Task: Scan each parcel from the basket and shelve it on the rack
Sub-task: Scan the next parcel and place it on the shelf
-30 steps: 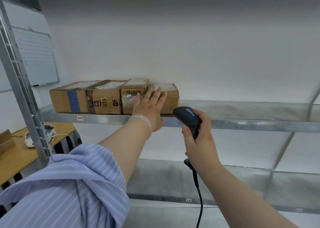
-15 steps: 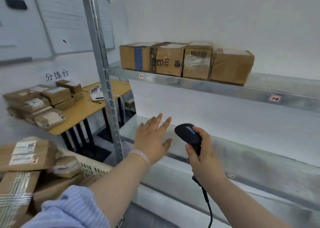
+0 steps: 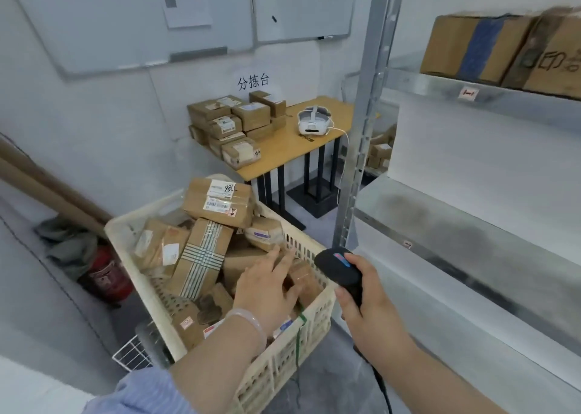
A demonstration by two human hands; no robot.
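A cream plastic basket point(image 3: 283, 366) stands on the floor at lower centre, piled with several brown parcels. The top parcel point(image 3: 220, 201) carries white labels. My left hand point(image 3: 267, 284) reaches into the basket's right side, its fingers laid over a small brown parcel point(image 3: 303, 280) near the rim; a closed grasp is not visible. Just right of the basket, my right hand point(image 3: 367, 309) grips a black corded scanner point(image 3: 338, 267). The metal rack point(image 3: 471, 224) fills the right, with two taped cardboard boxes point(image 3: 478, 51) on its upper shelf.
A wooden table point(image 3: 301, 143) behind the basket holds stacked parcels point(image 3: 226, 124) and a white headset point(image 3: 314, 119). The rack's upright post point(image 3: 367, 99) stands between table and shelves. A red fire extinguisher point(image 3: 107, 272) sits left of the basket. Whiteboards hang on the wall.
My view has swung left and down from the rack's upper shelf to the basket. My left hand dropped from the shelf into the basket. The scanner stays in my right hand.
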